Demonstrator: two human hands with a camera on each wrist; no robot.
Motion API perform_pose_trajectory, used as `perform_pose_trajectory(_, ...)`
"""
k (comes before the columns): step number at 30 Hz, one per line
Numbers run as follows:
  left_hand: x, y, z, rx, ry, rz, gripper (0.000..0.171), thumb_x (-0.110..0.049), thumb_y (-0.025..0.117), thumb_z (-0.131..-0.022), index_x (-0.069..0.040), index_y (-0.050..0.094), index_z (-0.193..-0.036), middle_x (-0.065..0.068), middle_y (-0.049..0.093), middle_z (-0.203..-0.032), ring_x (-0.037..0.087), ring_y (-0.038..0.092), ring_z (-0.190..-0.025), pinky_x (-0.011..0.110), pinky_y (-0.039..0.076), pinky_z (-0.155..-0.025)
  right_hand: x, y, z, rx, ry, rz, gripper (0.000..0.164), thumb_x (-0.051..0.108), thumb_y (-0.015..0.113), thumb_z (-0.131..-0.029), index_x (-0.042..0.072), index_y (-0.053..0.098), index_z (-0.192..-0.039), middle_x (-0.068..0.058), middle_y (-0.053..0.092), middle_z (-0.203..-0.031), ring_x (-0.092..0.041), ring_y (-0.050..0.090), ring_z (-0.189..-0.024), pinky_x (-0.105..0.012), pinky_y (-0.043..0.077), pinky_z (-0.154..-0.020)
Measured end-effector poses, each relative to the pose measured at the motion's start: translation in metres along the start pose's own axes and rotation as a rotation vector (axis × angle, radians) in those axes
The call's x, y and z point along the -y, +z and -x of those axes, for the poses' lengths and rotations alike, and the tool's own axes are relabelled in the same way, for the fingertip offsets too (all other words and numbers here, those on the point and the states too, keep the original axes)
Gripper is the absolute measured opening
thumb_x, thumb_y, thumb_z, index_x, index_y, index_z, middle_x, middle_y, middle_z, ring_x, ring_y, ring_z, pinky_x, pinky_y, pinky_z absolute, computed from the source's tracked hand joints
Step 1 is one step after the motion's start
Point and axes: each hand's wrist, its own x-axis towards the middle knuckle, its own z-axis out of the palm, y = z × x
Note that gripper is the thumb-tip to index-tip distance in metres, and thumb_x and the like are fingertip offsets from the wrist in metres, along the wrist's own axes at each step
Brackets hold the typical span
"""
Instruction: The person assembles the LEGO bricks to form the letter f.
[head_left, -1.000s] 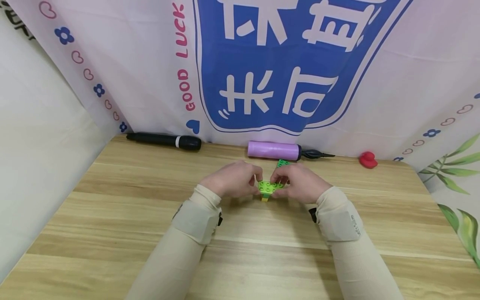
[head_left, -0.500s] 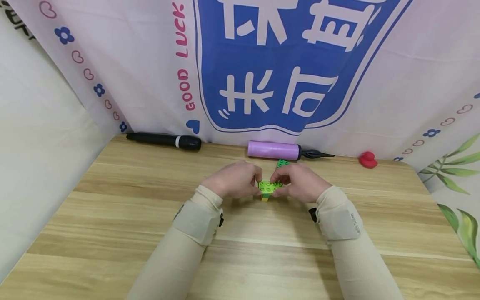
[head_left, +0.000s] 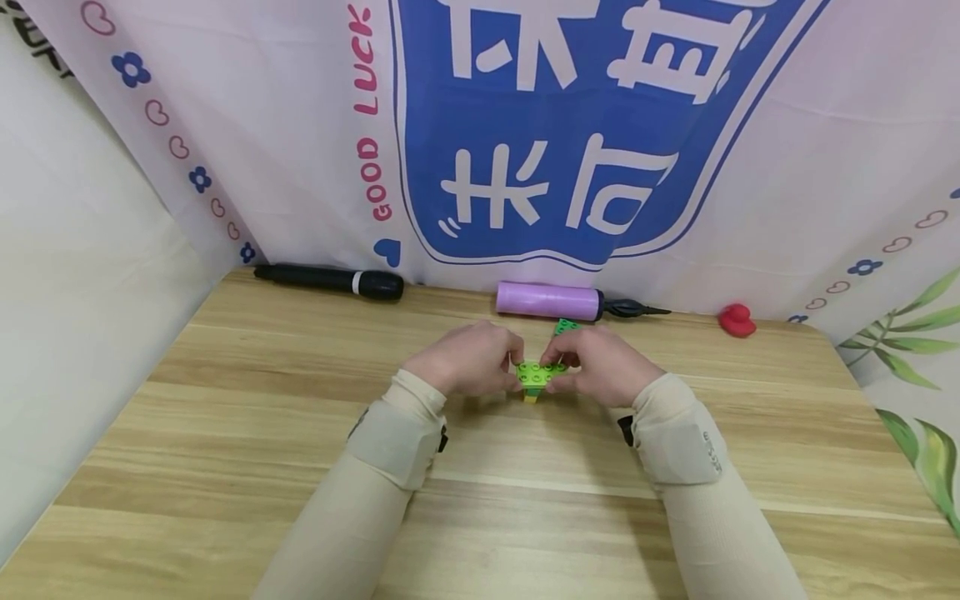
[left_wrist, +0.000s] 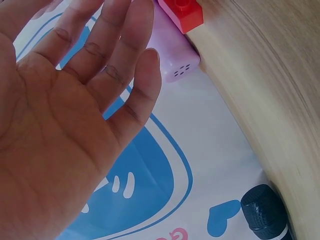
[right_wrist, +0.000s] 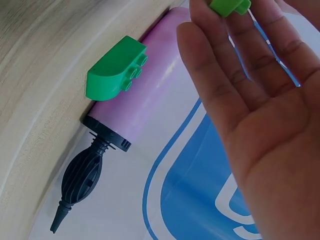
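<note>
A lime-green toy building brick [head_left: 536,375] with round studs lies between both hands in the head view, on top of a narrow stack with green and yellow parts [head_left: 530,398]. My left hand [head_left: 468,360] pinches its left end with thumb and fingers. At its right end, my right hand [head_left: 603,367] pinches it too. A darker green brick [head_left: 567,326], rounded at one end in the right wrist view, lies just beyond my right hand. A red brick [left_wrist: 186,14] shows past the left fingers in the left wrist view; the head view hides it.
Along the table's back edge lie a black microphone [head_left: 330,282], a purple hand pump [head_left: 547,301] with a black nozzle, and a small red duck-like toy [head_left: 737,320]. A printed cloth [head_left: 300,167] hangs behind the wooden table [head_left: 225,467].
The lime-green brick has turned slightly, and more of its studs show between the hands. My left hand has shifted a little to the right; the right hand has barely moved.
</note>
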Motion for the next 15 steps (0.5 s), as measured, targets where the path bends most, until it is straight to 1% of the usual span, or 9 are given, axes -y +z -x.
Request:
perform_pose_trajectory(9,-0.0008,0.0012,-0.0011,0.002,-0.002,0.002,0.016,-0.024,0.08,-0.096,-0.016,0.072,-0.107,-0.002,0.069,-0.087,0.016,0.062,-0.078,0.033,0.05,-0.076,-0.0018,0.0016,0.0011,-0.014,-0.029,0.017,0.019,0.018,0.09,-0.084,0.015,0.078,-0.099,0.005,0.072,-0.092,-0.019,0.064,-0.088,-0.038,0.053,-0.083)
perform_pose_trajectory(15,-0.0009,0.0005,0.0,0.001,-0.002,0.007,0.02,-0.025,0.08,-0.096,-0.017,0.071,-0.111,-0.002,0.069,-0.088,0.016,0.063,-0.078,0.033,0.05,-0.076,-0.0028,0.0022,0.0005,-0.016,-0.027,-0.001,0.02,0.017,0.091,-0.083,0.016,0.077,-0.097,0.004,0.072,-0.092,-0.019,0.063,-0.087,-0.038,0.053,-0.082)
